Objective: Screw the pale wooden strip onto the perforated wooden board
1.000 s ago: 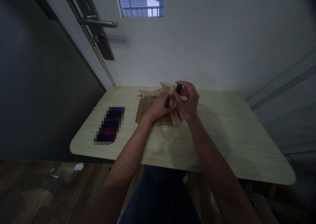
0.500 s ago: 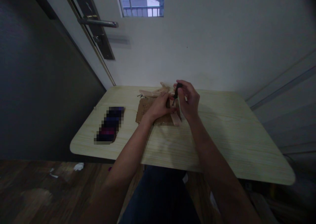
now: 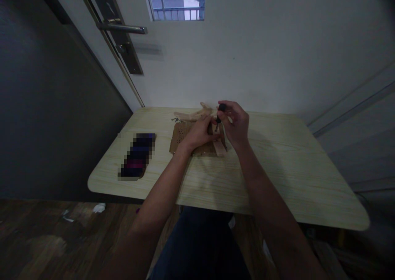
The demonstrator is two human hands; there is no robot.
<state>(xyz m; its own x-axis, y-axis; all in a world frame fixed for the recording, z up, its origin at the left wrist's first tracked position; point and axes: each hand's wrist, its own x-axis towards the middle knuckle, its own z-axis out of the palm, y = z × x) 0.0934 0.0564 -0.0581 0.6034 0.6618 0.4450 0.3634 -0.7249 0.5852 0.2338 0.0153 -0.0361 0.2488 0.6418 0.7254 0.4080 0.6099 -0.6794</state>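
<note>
Holding, in the head view, a driver (image 3: 221, 107) in the right hand (image 3: 238, 123), with fingers closed round the dark handle and the shaft slanting down onto a strip (image 3: 219, 149) of wood. Steadying that strip with the left hand (image 3: 200, 132), thumb and fingers drawn in narrow about it, on brown cardboard (image 3: 177, 138) near the far side of the table (image 3: 277, 164). Probably turning a screw into the strip, though too small at the tip to be sure. Likely calling next for more turns under even downward pressure, with a firm hold against twisting. Looking pale, flat and slim, partly hidden by fingers, with a bare near end at the cardboard's right side. Showing also, just beyond the cardboard, loose wood (image 3: 186, 116).
</note>
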